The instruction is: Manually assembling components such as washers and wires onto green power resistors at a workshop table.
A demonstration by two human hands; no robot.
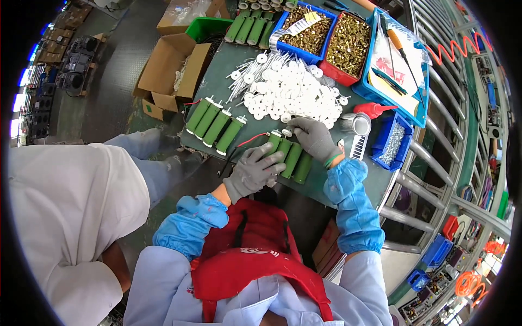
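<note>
Several dark green cylinders with white end washers (293, 162) lie side by side at the table's near edge. My left hand (254, 171), in a grey glove, curls its fingers over the leftmost of these cylinders. At their far ends my right hand (315, 140), also gloved, has thumb and forefinger closed on a small white washer (286, 132). A red and black wire pair (253, 140) runs out beside my left hand. Left of it lies another row of green cylinders (216, 126) with white washers and rods. Beyond my hands spreads a pile of white washers with metal rods (293, 89).
Blue (305, 30) and red (346, 49) bins of brass parts stand at the back. A blue tray (394, 65) holds screwdrivers. To the right are a red bottle (374, 110), metal cup (356, 125), screw bin (391, 142) and roller conveyor (435, 155). Another person (76, 217) is at left.
</note>
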